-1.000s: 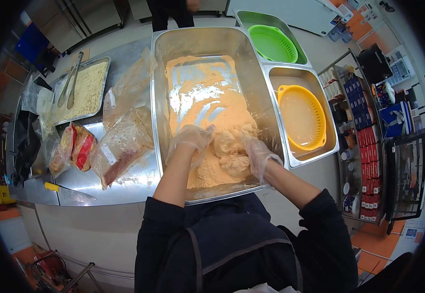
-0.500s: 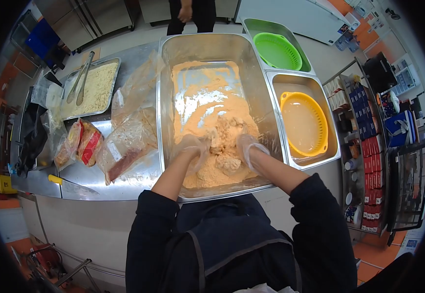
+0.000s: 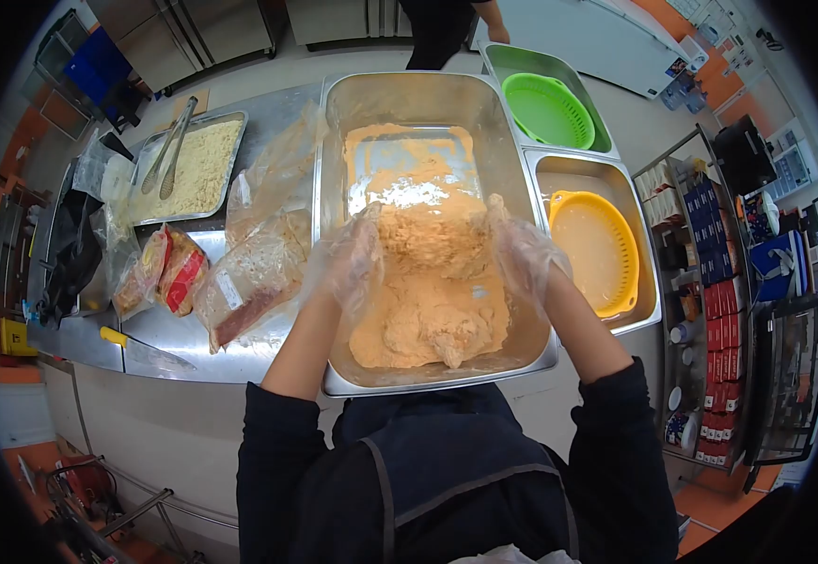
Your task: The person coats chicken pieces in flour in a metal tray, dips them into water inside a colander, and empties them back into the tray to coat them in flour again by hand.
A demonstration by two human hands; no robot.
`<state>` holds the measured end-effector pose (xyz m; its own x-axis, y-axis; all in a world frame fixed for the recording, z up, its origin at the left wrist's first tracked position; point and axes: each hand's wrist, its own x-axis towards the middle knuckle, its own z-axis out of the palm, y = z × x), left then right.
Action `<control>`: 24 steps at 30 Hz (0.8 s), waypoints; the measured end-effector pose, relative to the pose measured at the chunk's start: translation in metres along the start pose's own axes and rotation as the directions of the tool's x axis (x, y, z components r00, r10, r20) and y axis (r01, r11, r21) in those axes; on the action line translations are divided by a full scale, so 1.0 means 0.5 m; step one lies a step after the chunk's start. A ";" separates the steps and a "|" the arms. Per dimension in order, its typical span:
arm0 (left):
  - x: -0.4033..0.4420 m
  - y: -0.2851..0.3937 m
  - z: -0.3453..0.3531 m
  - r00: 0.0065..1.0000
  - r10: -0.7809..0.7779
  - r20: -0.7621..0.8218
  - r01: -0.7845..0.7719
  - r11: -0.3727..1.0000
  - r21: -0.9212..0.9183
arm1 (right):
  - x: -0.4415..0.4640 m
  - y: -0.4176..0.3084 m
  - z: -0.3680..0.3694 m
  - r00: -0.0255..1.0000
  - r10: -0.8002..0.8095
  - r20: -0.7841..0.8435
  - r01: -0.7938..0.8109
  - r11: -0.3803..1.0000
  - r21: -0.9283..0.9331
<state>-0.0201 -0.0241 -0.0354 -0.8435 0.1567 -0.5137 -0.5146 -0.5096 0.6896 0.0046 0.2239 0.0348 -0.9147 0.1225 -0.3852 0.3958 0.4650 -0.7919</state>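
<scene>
grips [image 3: 351, 256] over powder [image 3: 369, 340] in pan [image 3: 418, 97]

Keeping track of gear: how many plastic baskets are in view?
2: the green basket in the far pan, the yellow basket in the near pan, both right of the tub. Any nested underneath would be hidden.

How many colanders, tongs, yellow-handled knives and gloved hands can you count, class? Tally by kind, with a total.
Colanders: 2 (green colander, yellow colander)
Tongs: 1
Yellow-handled knife: 1
Gloved hands: 2 (left hand, right hand)
Total: 6
</scene>
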 end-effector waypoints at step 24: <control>-0.028 -0.015 0.010 0.934 -0.078 0.350 -0.325 -0.595 0.735 | 0.001 0.062 0.056 0.865 0.278 0.419 0.226 0.530 -0.818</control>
<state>-0.0054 -0.0181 -0.0308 -0.8009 0.4822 -0.3551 0.4674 0.8740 0.1325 0.0187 0.2139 -0.0029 -0.6463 -0.1320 -0.7516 -0.0640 0.9908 -0.1189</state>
